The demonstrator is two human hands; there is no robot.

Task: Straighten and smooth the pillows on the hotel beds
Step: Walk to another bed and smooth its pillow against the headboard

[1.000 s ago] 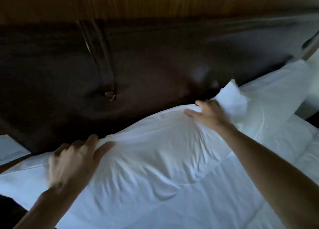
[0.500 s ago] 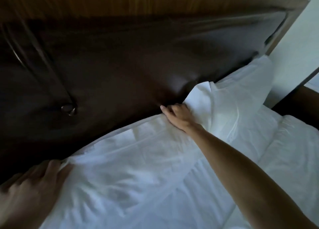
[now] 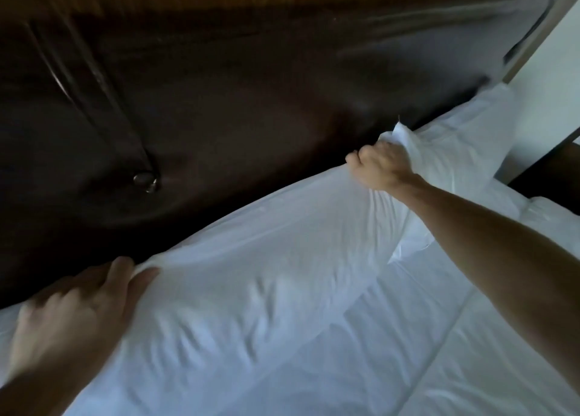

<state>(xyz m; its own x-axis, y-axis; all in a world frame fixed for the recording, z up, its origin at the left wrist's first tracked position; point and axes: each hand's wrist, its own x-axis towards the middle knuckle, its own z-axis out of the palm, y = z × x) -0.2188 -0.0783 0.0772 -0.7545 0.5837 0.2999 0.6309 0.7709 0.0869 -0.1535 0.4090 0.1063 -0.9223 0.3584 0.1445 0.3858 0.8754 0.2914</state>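
Observation:
A white pillow (image 3: pixel 251 258) lies along the dark headboard, its case pulled taut between my hands, with creases in its lower half. My left hand (image 3: pixel 75 315) grips the pillow's top left corner, fabric pinched between thumb and fingers. My right hand (image 3: pixel 379 167) is closed on the top right corner, where a fold of the case sticks up. A second white pillow (image 3: pixel 464 133) lies further right against the headboard, partly behind my right hand.
The padded dark brown headboard (image 3: pixel 251 102) with a metal button (image 3: pixel 145 182) fills the upper view, wood panelling above it. A white quilted duvet (image 3: pixel 439 337) covers the bed. A white wall (image 3: pixel 558 70) and dark furniture (image 3: pixel 552 171) stand at right.
Both hands have pulled apart along the pillow's top edge, stretching the case flatter. The loose flap near my right hand is now gathered in its grip. The view shifted slightly left.

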